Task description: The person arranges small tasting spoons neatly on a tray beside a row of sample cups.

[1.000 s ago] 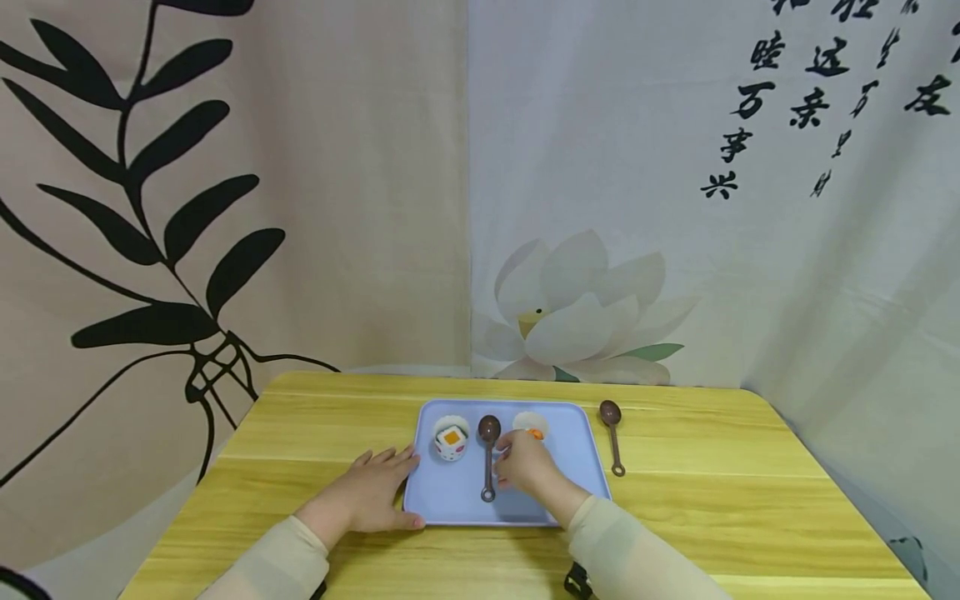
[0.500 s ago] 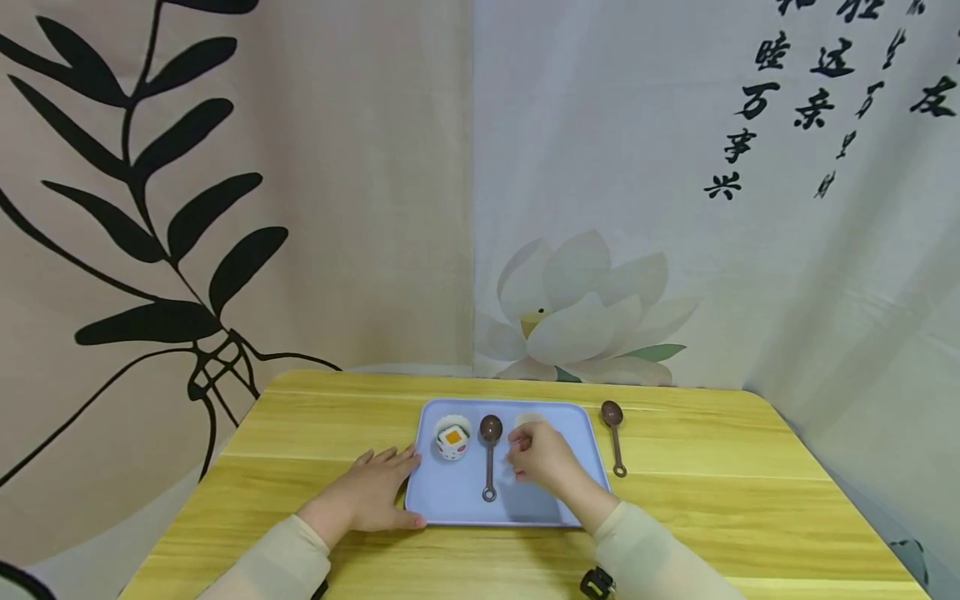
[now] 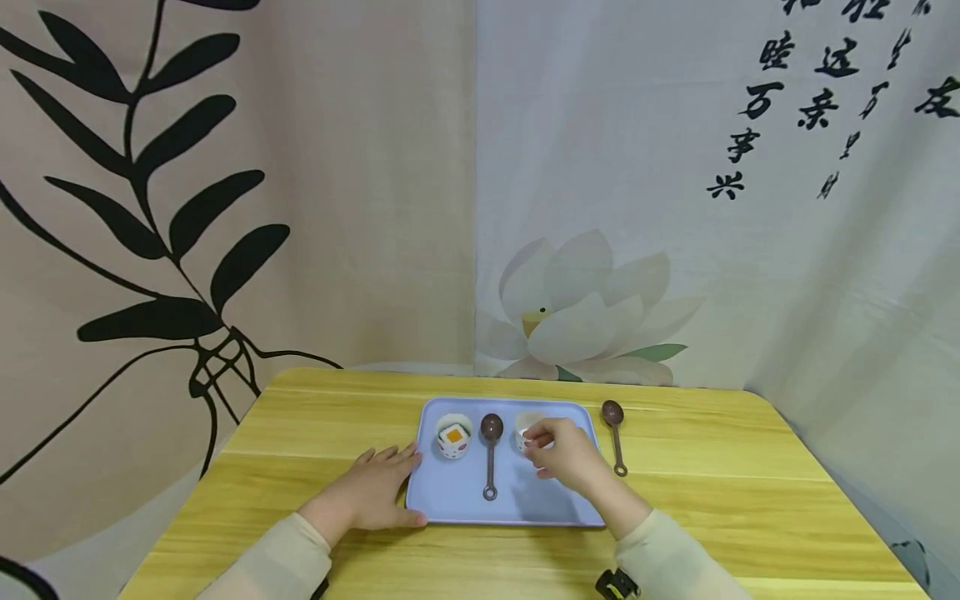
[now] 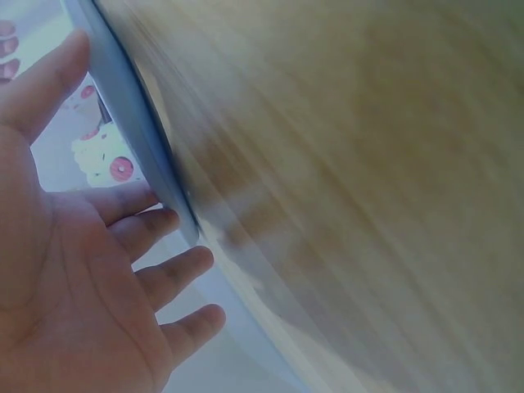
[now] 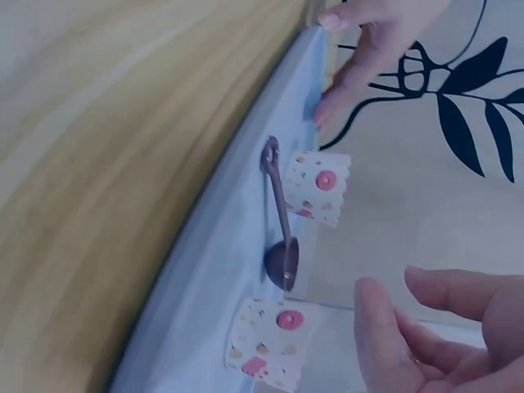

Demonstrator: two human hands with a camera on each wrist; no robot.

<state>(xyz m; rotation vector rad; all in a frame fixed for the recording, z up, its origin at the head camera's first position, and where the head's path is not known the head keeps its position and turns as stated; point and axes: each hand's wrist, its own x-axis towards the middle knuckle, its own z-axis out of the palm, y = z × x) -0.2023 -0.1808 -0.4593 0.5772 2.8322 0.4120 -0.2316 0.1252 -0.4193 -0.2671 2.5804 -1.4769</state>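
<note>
Right hand (image 3: 564, 454) shifted rightward, near cup (image 3: 521, 432) | fingers parted, empty — left hand (image 3: 377, 492) | fingers straight, touching tray (image 3: 459, 502)

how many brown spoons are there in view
2. One brown spoon lies on the blue tray, between the left cup and the right cup; another brown spoon lies on the table, right of the tray.

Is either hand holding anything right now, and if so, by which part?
Nothing looks held. The left hand only touches the edge of the tray, and nothing shows in the right hand, near a cup.
</note>
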